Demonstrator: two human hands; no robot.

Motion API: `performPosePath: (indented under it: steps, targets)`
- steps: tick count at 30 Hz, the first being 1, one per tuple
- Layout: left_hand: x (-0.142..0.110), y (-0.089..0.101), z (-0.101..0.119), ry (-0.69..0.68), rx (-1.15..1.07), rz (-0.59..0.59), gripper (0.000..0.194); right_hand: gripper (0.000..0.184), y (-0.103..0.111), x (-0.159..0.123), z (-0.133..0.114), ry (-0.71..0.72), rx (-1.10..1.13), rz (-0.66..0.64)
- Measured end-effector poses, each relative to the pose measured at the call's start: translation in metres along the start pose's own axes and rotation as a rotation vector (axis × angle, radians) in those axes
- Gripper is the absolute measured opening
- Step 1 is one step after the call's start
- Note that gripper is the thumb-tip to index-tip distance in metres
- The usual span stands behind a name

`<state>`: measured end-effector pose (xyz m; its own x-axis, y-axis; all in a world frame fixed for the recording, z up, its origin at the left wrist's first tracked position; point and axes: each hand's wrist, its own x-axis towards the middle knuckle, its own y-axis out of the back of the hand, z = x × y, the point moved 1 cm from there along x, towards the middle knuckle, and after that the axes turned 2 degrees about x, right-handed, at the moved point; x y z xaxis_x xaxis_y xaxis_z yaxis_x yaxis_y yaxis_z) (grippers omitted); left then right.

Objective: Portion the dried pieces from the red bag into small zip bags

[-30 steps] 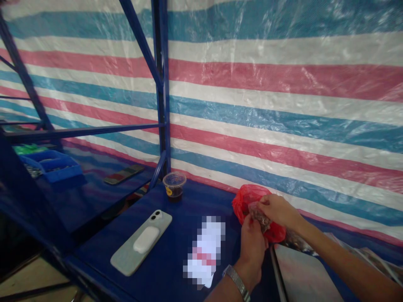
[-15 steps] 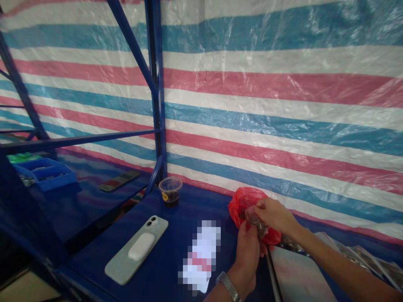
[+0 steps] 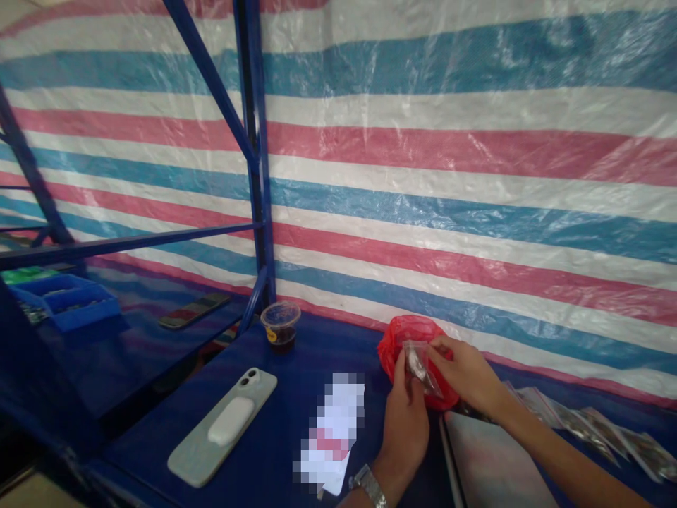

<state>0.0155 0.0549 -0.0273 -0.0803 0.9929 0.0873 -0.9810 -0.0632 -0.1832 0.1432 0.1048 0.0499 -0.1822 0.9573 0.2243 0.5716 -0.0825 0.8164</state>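
Two-hand grip clamped on a small clear baggie (image 3: 417,367), left hand (image 3: 405,434) underneath, right hand (image 3: 462,374) pinching in from the right, fingers together. Long side of the baggie slanting upper left to lower right, right hand nearer the top end, all held in front of a red plastic bag (image 3: 395,353) over the blue counter (image 3: 322,349).

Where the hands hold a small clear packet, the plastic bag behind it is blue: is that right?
No: the plastic bag is red, not blue, as the head view shows. The left hand and right hand hold the clear packet in front of it.
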Motion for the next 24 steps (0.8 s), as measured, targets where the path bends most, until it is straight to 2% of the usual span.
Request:
performPosePath:
  steps: [3,8,11,13,15,17,19,24]
  targets:
    - [-0.002,0.008,0.005,-0.182,0.133,-0.048,0.058,0.036,0.003,-0.018,0.001,0.080,0.226,0.082]
    - [-0.011,0.009,0.016,-0.302,0.297,-0.116,0.056,0.042,0.006,-0.060,0.013,0.119,0.364,0.289]
    - [-0.022,0.008,0.028,-0.402,0.386,-0.195,0.053,0.036,0.012,-0.088,0.025,0.089,0.390,0.346]
    - [-0.028,0.008,0.035,-0.456,0.475,-0.281,0.052,0.035,0.017,-0.104,0.036,0.008,0.378,0.382]
    - [-0.031,0.009,0.039,-0.465,0.528,-0.303,0.049,0.037,0.021,-0.116,0.048,-0.098,0.338,0.377]
    - [-0.031,0.012,0.039,-0.445,0.553,-0.299,0.046,0.037,0.022,-0.125,0.059,-0.168,0.280,0.310]
    - [-0.028,0.015,0.035,-0.412,0.561,-0.293,0.043,0.034,0.022,-0.131,0.066,-0.167,0.224,0.242]
    - [-0.021,0.021,0.022,-0.375,0.572,-0.272,0.040,0.033,0.022,-0.139,0.072,-0.130,0.088,0.208]
